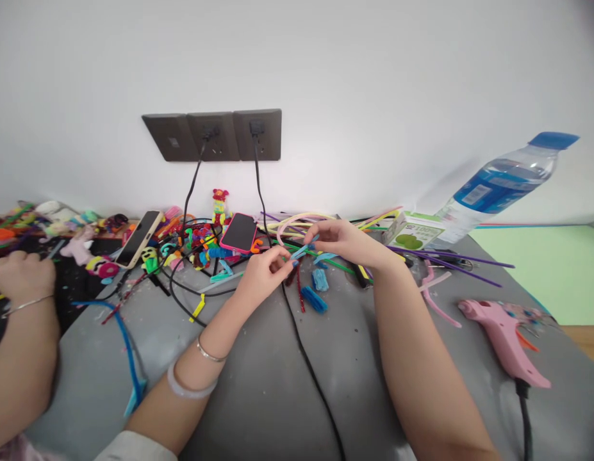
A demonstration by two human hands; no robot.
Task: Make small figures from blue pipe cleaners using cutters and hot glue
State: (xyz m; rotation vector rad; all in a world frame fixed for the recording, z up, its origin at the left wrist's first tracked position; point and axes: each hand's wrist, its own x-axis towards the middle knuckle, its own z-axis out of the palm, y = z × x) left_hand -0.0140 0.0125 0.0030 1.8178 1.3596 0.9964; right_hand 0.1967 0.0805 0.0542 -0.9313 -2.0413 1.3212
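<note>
Between my two hands runs a light blue pipe cleaner [301, 251], held above the grey table. My left hand [263, 272] pinches one end between thumb and fingers. The other end is in the closed fingers of my right hand [332, 240]. Just below my hands lie a light blue pipe cleaner bundle [320, 280] and a darker blue bundle [314, 299]. A dark red glittery pipe cleaner [300, 291] is beside them. Further left, a long blue pipe cleaner [126, 336] curves along the table.
A pink glue gun [505, 336] lies at right, near a juice box [414, 232] and water bottle [503, 182]. Two phones [239, 232] [141, 238] rest among small pipe cleaner figures. A black cable [301, 346] crosses the table [258, 397]. Another person's hand [22, 278] is at far left.
</note>
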